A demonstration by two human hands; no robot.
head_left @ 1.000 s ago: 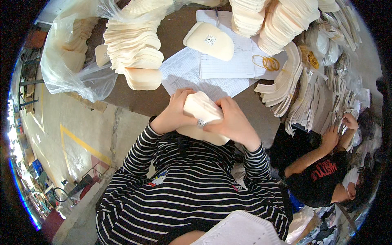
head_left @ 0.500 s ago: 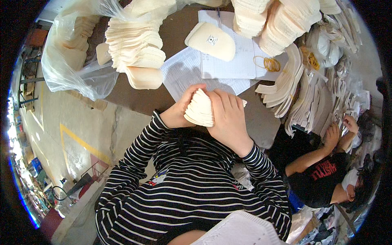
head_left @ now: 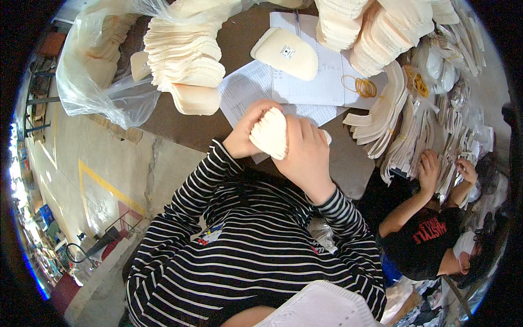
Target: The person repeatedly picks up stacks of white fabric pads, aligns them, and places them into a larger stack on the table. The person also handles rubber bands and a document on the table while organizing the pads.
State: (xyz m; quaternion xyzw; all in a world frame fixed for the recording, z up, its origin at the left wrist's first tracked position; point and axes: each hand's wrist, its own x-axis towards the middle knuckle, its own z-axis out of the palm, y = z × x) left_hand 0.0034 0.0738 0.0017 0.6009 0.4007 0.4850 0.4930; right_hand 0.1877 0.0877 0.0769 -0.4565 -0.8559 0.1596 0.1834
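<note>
At 6 o'clock, nearest, a black-and-white striped shirt (head_left: 256, 250) is filling the view. Just above centre, toward 12 o'clock, two hands are gripping a bundle of cream pieces (head_left: 269, 133): the left hand (head_left: 244, 133) is curling around its 9 o'clock side, the right hand (head_left: 305, 152) is wrapping its 3 o'clock side, fingers lying close together. Beyond, on a brown counter (head_left: 169, 122), white papers (head_left: 313, 91) are lying toward 12 o'clock. Yellow rubber bands (head_left: 364, 86) are resting at 2 o'clock. A labelled cream piece (head_left: 298, 60) is lying across the papers. Farther off, stacked pieces are standing at 11 o'clock (head_left: 185, 54) and 1 o'clock (head_left: 340, 24).
</note>
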